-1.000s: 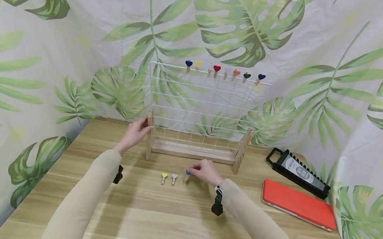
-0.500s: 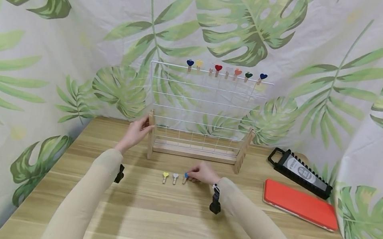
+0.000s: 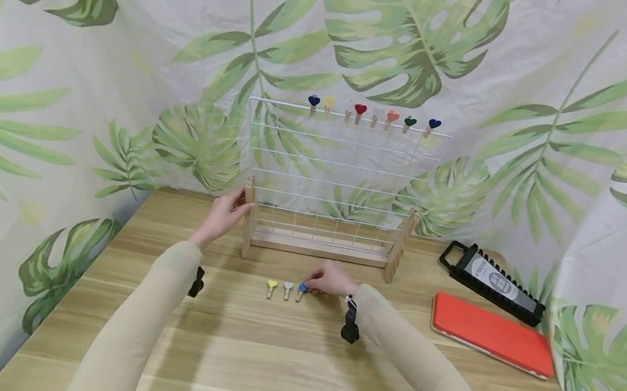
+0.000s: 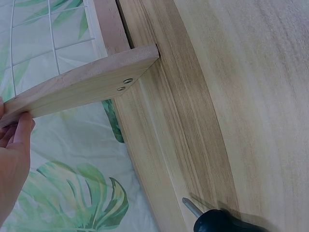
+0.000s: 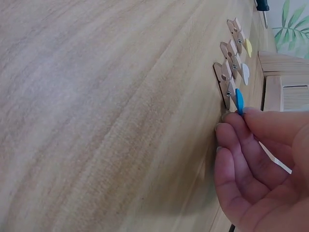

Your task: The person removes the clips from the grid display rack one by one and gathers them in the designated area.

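Observation:
My left hand [image 3: 223,215] grips the left wooden post [image 3: 248,220] of a white wire grid rack [image 3: 338,185]; in the left wrist view its fingers wrap the post's upper end. With thumb and fingertips, my right hand [image 3: 333,279] pinches the blue heart of a small wooden clothespin [image 5: 226,84] at the tabletop. Left of it lie a clothespin with a white heart [image 3: 288,290] and one with a yellow heart [image 3: 271,288], in a row. Several heart clothespins, among them a red one [image 3: 360,110], sit along the grid's top wire.
A red flat case [image 3: 493,333] lies at the right of the wooden table [image 3: 267,368]. Behind it is a black and grey toothed holder [image 3: 492,282]. A screwdriver [image 4: 224,222] with a dark handle shows in the left wrist view. Leaf-print cloth [image 3: 128,65] hangs behind.
My right hand has moved slightly left, bringing the blue heart clothespin close beside the white one. The left hand keeps its grip on the post.

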`<action>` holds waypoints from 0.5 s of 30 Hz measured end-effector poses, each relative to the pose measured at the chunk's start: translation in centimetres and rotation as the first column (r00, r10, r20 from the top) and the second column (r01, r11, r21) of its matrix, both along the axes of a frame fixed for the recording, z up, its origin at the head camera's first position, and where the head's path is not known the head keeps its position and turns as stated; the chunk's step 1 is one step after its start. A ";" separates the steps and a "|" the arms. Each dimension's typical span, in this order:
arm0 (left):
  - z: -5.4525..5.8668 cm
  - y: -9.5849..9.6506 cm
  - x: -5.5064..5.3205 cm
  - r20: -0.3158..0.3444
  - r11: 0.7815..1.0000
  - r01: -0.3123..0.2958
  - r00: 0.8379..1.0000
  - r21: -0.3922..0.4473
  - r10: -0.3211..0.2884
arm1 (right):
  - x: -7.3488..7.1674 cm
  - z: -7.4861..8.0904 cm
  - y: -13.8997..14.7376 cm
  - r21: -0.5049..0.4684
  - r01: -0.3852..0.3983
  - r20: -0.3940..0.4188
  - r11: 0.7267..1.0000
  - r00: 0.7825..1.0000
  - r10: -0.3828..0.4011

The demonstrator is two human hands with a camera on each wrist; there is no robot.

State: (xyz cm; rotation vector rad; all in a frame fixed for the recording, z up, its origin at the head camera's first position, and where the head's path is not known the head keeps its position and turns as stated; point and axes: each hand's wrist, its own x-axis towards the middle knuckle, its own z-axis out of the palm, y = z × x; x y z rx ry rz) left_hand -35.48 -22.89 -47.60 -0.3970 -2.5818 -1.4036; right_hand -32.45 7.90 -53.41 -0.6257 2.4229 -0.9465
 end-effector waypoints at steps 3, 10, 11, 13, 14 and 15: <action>0.0 0.0 0.0 -0.004 1.000 -0.003 1.000 -0.005 0.003 | -0.1 0.0 0.0 -0.001 -0.006 0.008 1.000 1.000 0.006; 0.1 0.0 -0.1 -0.005 1.000 -0.010 1.000 -0.006 0.010 | -0.3 0.0 -0.3 -0.012 -0.027 0.019 1.000 0.999 0.027; 0.0 0.0 -0.1 -0.005 1.000 -0.008 1.000 -0.005 0.008 | -0.4 -0.1 -0.3 -0.012 -0.032 0.017 0.999 0.999 0.032; 0.0 0.0 -0.1 -0.001 1.000 -0.004 1.000 -0.001 0.004 | -0.3 0.0 -0.4 -0.007 -0.038 0.006 0.999 0.999 0.038; 0.0 0.0 0.0 0.004 1.000 -0.003 1.000 0.002 0.003 | -0.3 0.0 -0.5 -0.007 -0.040 0.004 0.999 0.999 0.040; 0.0 0.0 0.0 0.008 1.000 -0.001 1.000 0.004 0.001 | -0.3 0.0 -0.5 -0.006 -0.040 0.005 0.999 0.999 0.040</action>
